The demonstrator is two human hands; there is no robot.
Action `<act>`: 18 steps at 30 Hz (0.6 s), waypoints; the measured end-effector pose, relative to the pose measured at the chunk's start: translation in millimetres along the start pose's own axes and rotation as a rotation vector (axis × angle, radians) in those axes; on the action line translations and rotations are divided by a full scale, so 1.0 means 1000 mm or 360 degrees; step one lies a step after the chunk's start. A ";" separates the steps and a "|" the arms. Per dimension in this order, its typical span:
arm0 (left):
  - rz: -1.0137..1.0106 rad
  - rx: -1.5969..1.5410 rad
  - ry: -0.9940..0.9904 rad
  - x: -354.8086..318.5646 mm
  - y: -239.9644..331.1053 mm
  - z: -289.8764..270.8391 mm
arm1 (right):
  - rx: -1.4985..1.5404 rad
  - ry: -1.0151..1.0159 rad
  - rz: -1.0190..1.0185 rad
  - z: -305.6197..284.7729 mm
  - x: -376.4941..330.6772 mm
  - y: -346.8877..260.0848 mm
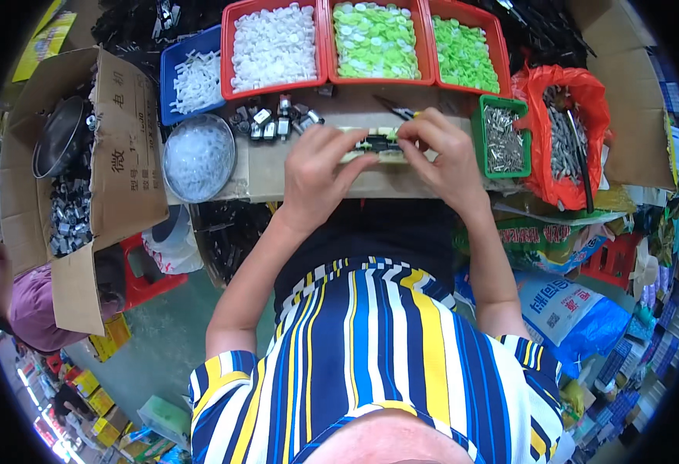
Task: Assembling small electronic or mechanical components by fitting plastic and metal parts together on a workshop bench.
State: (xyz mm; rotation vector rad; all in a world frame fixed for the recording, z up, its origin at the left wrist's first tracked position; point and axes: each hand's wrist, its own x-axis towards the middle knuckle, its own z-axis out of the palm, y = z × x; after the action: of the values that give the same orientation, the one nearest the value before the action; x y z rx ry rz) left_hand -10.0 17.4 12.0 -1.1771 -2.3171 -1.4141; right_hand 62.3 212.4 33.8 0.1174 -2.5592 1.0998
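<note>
Striped shirt [370, 348] nearest, blue, yellow, white. Both forearms reach forward to workbench [277, 174]. Left hand [316, 174] and right hand [444, 155] meet over small black part [379, 142] on pale strip, fingers pinched on its two ends. Part's long axis runs left to right between hands; each hand equally close. Beyond: small metal-and-black components [273, 122], round bowl of clear bits [198, 157], green bin of metal pins [502, 139], red trays of white caps [275, 46] and green caps [376, 39].

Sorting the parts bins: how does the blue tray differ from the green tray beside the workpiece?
The blue tray sits at the far left of the bench and holds white plastic pieces; the green tray sits at the right, next to the right hand, and holds small grey metal parts. The blue tray looks larger. Both are open rectangular plastic bins.
</note>
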 end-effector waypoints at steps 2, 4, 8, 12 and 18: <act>0.0147 0.0191 -0.0058 -0.007 -0.007 -0.001 | -0.0128 -0.0028 -0.0081 0.007 0.002 0.008; 0.0191 0.0235 -0.0090 -0.018 -0.007 -0.002 | -0.0155 -0.0034 -0.0093 0.013 -0.004 0.009; 0.0290 0.0370 -0.0216 -0.026 -0.006 0.003 | -0.0233 -0.0163 -0.0124 0.013 -0.004 0.008; 0.0401 0.0476 -0.0253 -0.029 -0.008 0.008 | -0.0180 -0.0194 -0.0173 0.020 -0.003 0.008; 0.0418 0.0535 -0.0325 -0.025 -0.010 0.010 | -0.0196 -0.0284 -0.0134 0.024 0.001 0.011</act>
State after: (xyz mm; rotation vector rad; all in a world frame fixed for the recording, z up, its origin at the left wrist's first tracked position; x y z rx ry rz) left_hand 2.3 10.0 -13.6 -1.5030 -2.2998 -0.8123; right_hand 52.2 203.0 10.8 0.3019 -2.7435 0.9361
